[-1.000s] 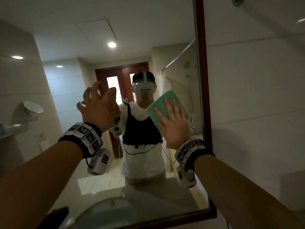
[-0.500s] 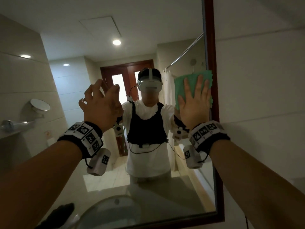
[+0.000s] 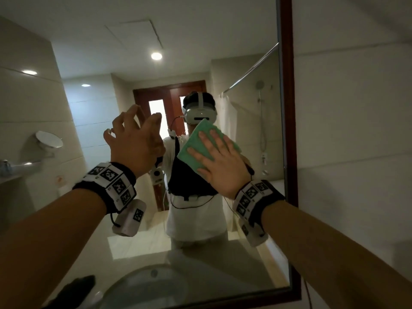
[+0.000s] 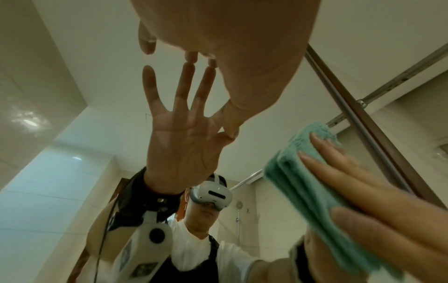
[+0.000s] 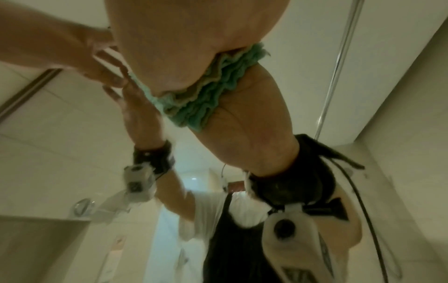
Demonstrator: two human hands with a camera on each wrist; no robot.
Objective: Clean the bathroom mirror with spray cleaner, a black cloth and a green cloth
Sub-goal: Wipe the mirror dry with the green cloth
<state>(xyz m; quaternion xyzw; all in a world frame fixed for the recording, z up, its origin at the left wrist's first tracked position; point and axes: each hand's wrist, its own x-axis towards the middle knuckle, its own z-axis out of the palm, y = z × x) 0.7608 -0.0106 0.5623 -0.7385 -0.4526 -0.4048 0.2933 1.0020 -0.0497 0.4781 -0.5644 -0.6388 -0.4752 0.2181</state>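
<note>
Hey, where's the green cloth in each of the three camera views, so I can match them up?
Head: green cloth right of centre, flat on the mirror under the right hand.
Left wrist: green cloth at the right, under the straight fingers.
Right wrist: green cloth upper middle, bunched under the palm.
Shared landmark: the left hand, fingertips touching the glass, holding nothing.

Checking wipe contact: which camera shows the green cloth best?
Head view: the green cloth lies whole and sharp under the right hand. Left wrist shows it edge-on and blurred; right wrist shows only a crumpled edge under the palm.
</note>
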